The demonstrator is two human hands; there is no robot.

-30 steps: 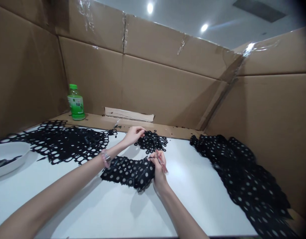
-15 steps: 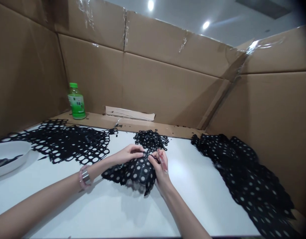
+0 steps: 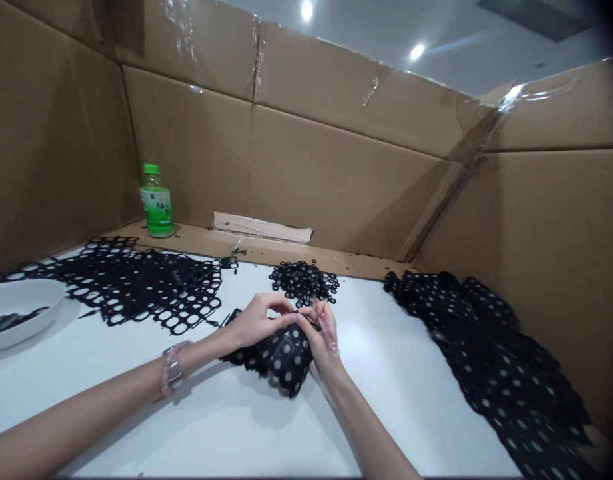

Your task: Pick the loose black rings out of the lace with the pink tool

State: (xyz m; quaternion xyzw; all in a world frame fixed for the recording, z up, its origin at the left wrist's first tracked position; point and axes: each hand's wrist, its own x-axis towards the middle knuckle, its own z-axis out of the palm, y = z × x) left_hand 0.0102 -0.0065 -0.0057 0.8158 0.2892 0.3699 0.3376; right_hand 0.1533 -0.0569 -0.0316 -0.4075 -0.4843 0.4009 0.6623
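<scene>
A black sheet with pale round spots (image 3: pixel 286 357) hangs bunched below both hands over the white table (image 3: pixel 226 420). My left hand (image 3: pixel 264 320) pinches its upper edge from the left, thumb and fingers together. My right hand (image 3: pixel 320 333) grips the same edge, its thumb close to the left thumb. A small clear and red item (image 3: pixel 326 328) lies along the right hand's fingers; what it is stays unclear. Just beyond the hands sits a pile of small black rings (image 3: pixel 304 281).
Black netting (image 3: pixel 141 280) spreads at the left, beside a white bowl (image 3: pixel 51 313) holding dark pieces. A green bottle (image 3: pixel 157 207) stands behind it. More spotted black sheets (image 3: pixel 501 360) lie at the right. Cardboard walls (image 3: pixel 336 167) surround the table.
My left hand has turned and closed in on the right hand at the sheet's edge. The sheet hangs more bunched, its left part shifted right. The view has shifted slightly.
</scene>
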